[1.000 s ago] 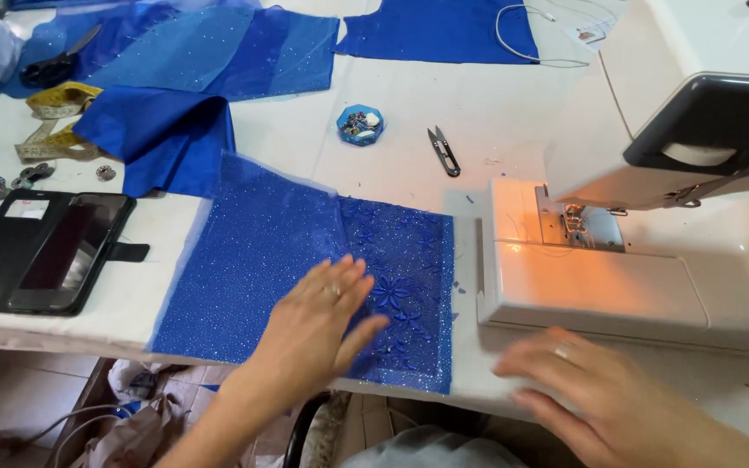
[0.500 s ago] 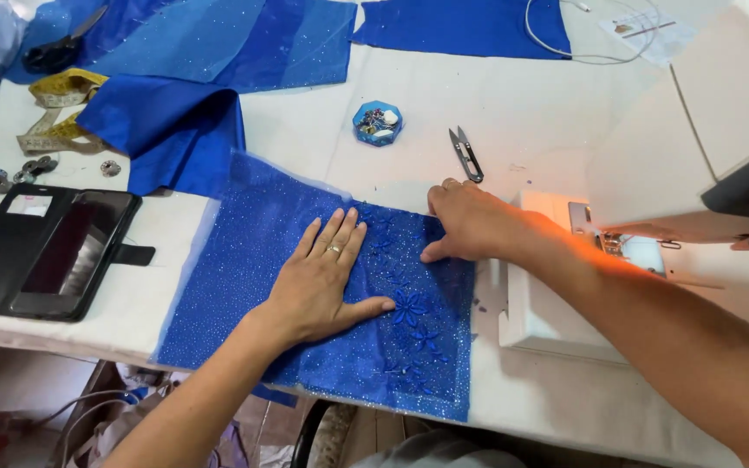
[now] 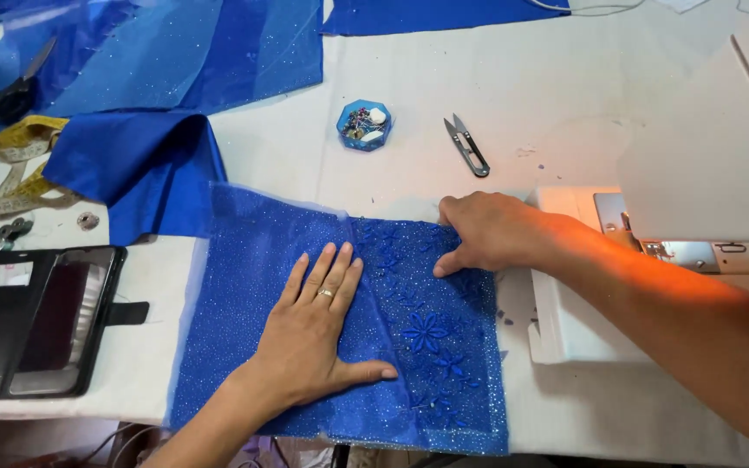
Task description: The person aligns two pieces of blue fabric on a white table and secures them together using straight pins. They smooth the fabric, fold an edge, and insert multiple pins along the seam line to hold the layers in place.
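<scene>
Blue sequined fabric panel [image 3: 340, 338] spread flat at the counter's [image 3: 565, 113] near edge, its right side just beside the white sewing machine [image 3: 704, 182]. Left hand [image 3: 314, 338] pressed palm-down on the middle of the panel, fingers [image 3: 327, 277] close together and straight, thumb out to the side. Right hand [image 3: 487, 232] at the panel's upper right corner, fingers curled down and pinching or pressing the edge there; which of the two, impossible to tell. Beyond the panel, toward the far side: a small blue pin box [image 3: 364, 126] and thread snips [image 3: 466, 146], both apart from the fabric. Left of the panel: a folded piece of plain blue cloth [image 3: 132, 169] touching its upper left corner, a yellow measuring tape [image 3: 19, 165], a phone in a black wallet case [image 3: 36, 321]. Likely risks, judged from this layout: slippery beaded mesh creeping under the flat palm if the right hand tugs the corner, leaving layers misaligned; embroidered flowers snagging on a ring or fingernail; near edge of the panel already at the counter's lip, so liable to slide off under its own weight once the pressure lifts.
</scene>
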